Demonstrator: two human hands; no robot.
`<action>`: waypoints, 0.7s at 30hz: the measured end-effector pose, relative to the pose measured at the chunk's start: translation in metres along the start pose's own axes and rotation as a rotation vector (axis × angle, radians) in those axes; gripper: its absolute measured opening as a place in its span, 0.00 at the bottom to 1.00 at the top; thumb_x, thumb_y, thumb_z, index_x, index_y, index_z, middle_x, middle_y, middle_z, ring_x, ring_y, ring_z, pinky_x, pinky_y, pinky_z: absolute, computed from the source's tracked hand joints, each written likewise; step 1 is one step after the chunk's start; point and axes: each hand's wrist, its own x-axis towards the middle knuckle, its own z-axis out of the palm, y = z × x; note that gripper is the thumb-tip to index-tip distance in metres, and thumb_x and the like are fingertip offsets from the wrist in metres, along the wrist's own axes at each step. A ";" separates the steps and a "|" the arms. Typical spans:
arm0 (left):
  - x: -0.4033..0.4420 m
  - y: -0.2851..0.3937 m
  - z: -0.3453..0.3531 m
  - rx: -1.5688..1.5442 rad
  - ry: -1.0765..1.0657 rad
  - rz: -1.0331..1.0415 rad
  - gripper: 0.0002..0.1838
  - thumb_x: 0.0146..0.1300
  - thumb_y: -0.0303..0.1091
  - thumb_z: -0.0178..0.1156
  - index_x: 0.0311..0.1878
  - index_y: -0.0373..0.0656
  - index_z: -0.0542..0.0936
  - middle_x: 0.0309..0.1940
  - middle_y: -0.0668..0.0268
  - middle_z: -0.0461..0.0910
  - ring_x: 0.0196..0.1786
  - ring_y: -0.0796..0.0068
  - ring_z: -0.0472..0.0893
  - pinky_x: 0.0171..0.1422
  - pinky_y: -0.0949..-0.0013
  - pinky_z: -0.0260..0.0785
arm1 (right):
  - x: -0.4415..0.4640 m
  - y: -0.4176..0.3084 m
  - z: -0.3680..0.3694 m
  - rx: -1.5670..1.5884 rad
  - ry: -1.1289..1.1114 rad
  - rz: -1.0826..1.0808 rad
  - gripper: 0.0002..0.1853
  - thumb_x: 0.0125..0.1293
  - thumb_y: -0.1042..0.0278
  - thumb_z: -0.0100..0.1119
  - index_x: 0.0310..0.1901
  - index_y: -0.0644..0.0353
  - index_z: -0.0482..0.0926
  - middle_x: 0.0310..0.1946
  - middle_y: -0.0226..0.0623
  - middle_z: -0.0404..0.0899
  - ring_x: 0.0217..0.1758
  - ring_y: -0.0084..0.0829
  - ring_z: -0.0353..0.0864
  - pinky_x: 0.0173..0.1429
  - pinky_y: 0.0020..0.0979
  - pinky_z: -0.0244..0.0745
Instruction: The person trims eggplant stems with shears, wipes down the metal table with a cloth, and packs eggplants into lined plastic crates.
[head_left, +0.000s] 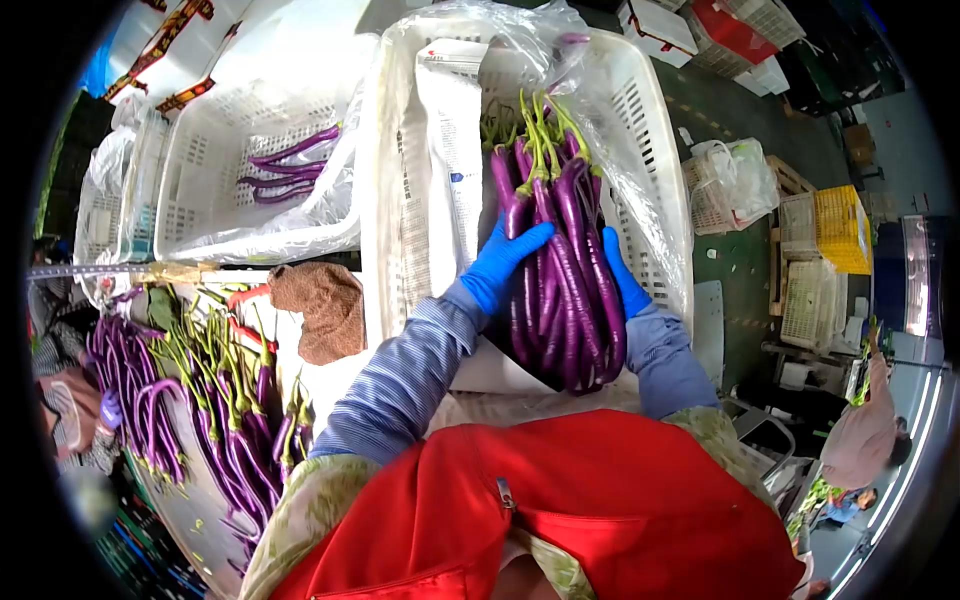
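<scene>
**Bundle of eggplants [565, 285] lying lengthwise between two hands**

The largest thing is the white crate [384, 200] directly in front of the person, lined with clear plastic. On the left there is a surface [180, 515], which carries many loose eggplants [238, 440]. Beyond it stands a second white crate [190, 175], with a few thin eggplants [285, 172] inside.

The bundle is in the front crate, at its right half, beside a printed paper [452, 150]. Its long axis goes away from the person: the stems [540, 130] point to the far side, and the purple ends come back toward the body. Whether it rests or is lifted a little, I cannot tell.

The hands, in blue gloves, are at its two long sides, almost level with each other. The left hand [503, 262] is spread, with its thumb over the top of the bundle and its palm against the left side. The right hand [624, 275] is at the right side, seemingly touching, with its fingers mostly hidden. The left one covers more of the bundle; how tightly either hand grips, I cannot tell.
</scene>
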 end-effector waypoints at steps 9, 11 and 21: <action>-0.002 -0.009 -0.007 -0.096 -0.057 -0.045 0.34 0.63 0.49 0.62 0.68 0.43 0.65 0.59 0.56 0.75 0.59 0.64 0.77 0.67 0.60 0.68 | -0.008 0.005 0.004 0.066 -0.062 -0.060 0.24 0.65 0.47 0.61 0.54 0.57 0.80 0.50 0.37 0.82 0.49 0.33 0.81 0.59 0.34 0.76; 0.000 -0.012 -0.007 -0.091 -0.059 -0.053 0.35 0.63 0.50 0.62 0.68 0.42 0.65 0.59 0.56 0.74 0.59 0.63 0.76 0.68 0.60 0.67 | -0.011 0.005 0.007 0.026 0.038 -0.112 0.25 0.65 0.46 0.61 0.55 0.57 0.79 0.51 0.37 0.82 0.50 0.33 0.81 0.61 0.34 0.74; -0.036 0.019 0.026 -0.161 -0.112 -0.117 0.31 0.64 0.48 0.61 0.65 0.42 0.67 0.54 0.57 0.78 0.54 0.64 0.80 0.62 0.60 0.72 | -0.054 0.010 0.028 0.072 -0.215 -0.107 0.25 0.67 0.47 0.57 0.57 0.58 0.77 0.51 0.38 0.81 0.53 0.33 0.80 0.62 0.34 0.73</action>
